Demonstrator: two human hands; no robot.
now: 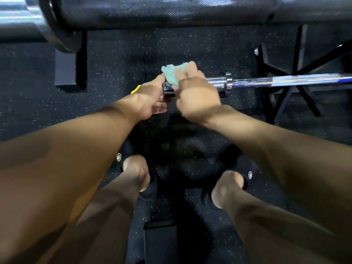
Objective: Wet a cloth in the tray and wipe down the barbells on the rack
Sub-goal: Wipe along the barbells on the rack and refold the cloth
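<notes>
The floor [118, 60] is dark rubber with pale speckles, and a black rack frame [289, 77] stands at the far right. A chrome barbell [251, 81] lies with its long axis from left to right, its free end pointing left, toward the hands. The green cloth [171, 74] is on this end. The right hand [198, 96] has its fingers curled around the cloth and the sleeve. The left hand [150, 100] touches the cloth with the thumb; its other fingers are loosely bent. A second, thick dark barbell [162, 12] crosses the far edge.
</notes>
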